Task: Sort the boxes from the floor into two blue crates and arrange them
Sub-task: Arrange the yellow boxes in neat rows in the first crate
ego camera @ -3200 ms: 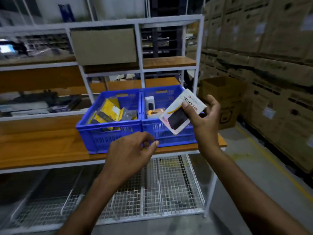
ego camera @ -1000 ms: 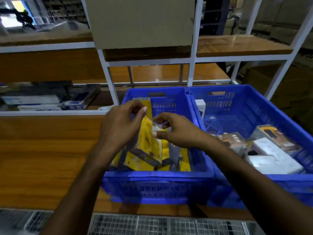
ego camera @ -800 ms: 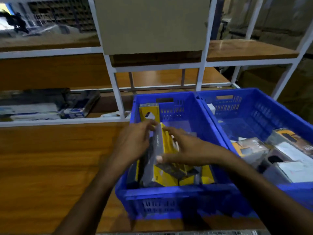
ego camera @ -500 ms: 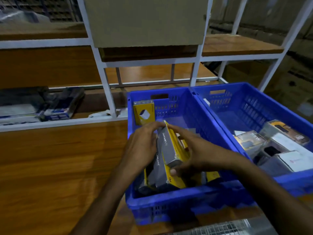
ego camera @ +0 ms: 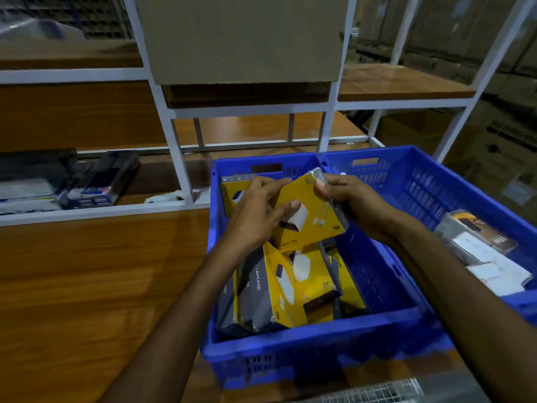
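Note:
Two blue crates stand side by side on the wooden bench. Over the left crate (ego camera: 305,353) both my hands hold one yellow box (ego camera: 312,225) lifted above the others. My left hand (ego camera: 255,216) grips its left edge, my right hand (ego camera: 353,203) pinches its upper right corner. Below it several yellow and grey boxes (ego camera: 279,292) stand on edge at the crate's front, and another yellow box (ego camera: 232,189) leans against the back wall. The right crate (ego camera: 421,181) holds several white and grey boxes (ego camera: 482,251) at its near right.
The wooden bench top (ego camera: 101,280) stretches to the left of the crates. A white metal shelf frame (ego camera: 174,146) rises behind them, with a cardboard sheet (ego camera: 241,39) hanging on it. Dark packets (ego camera: 96,181) lie on the lower shelf at the left. Cardboard cartons (ego camera: 499,141) stand stacked at the right.
Both hands have lifted a yellow box up out of the left crate and turned its face towards me. Before that, the white box went from my right hand into the right crate.

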Demonstrator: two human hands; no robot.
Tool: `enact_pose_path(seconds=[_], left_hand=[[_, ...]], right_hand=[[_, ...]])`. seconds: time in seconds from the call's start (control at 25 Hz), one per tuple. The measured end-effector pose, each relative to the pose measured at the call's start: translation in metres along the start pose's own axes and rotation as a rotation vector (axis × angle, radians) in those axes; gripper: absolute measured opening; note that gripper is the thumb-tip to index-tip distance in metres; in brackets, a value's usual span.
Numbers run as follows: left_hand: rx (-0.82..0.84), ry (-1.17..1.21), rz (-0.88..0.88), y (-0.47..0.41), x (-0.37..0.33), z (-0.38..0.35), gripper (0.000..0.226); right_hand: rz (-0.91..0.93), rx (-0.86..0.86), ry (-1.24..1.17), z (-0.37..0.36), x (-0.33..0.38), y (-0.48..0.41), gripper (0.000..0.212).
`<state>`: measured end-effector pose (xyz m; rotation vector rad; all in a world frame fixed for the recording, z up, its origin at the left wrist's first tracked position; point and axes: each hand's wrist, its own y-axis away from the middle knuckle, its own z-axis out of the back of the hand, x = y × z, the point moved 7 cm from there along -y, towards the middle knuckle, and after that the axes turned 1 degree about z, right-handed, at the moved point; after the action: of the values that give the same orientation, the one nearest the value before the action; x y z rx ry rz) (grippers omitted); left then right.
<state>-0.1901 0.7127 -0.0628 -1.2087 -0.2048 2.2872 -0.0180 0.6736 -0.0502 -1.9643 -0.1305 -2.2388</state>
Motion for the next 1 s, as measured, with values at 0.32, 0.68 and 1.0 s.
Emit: enact_pose_path(seconds=[0.32, 0.68, 1.0], left_hand=[[-0.090, 0.123, 0.175, -0.026, 0.019, 0.015, 0.061], [-0.332, 0.465, 0.365, -0.022, 0.048, 0.055, 0.046], [-0.180, 0.859, 0.541, -0.015, 0.058, 0.038, 0.048]], right_hand=[[0.096, -0.141, 0.041, 0.024, 0.021, -0.037, 0.034], [0.123, -0.395, -0.281, 0.028, 0.017, -0.063, 0.040], [0.537, -0.343, 0.153, -0.010, 0.039, -0.044, 0.044]])
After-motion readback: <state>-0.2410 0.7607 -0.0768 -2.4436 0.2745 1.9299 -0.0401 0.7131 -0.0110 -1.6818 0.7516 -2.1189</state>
